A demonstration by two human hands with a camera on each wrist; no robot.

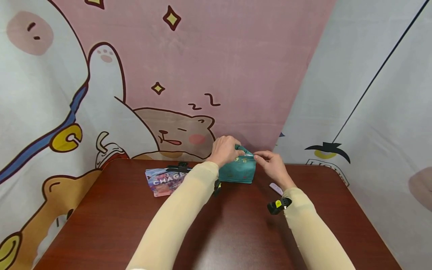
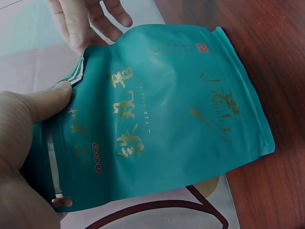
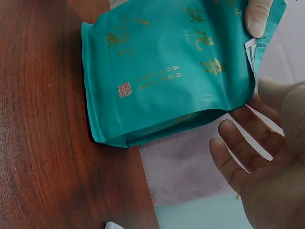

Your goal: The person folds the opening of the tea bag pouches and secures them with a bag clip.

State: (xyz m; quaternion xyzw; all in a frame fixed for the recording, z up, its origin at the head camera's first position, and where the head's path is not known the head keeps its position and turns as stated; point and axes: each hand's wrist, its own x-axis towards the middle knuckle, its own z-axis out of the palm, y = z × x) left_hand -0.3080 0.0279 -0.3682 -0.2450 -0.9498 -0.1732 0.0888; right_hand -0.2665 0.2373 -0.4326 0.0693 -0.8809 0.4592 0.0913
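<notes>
Near the far edge of a brown table (image 1: 243, 236): teal pouch (image 1: 237, 172), gripped along its top by the left hand (image 1: 225, 150), pinched at one corner by the right hand (image 1: 275, 167); broad stretch of wood in front.

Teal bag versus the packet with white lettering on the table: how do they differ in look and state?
The teal bag is nearly plain, with gold characters; the patterned packet mixes blue and pink under white letters.
The left hand and right hand are on the teal bag's upper part; neither touches the patterned packet, partly hidden behind the left sleeve.
Both carry printed lettering.
</notes>
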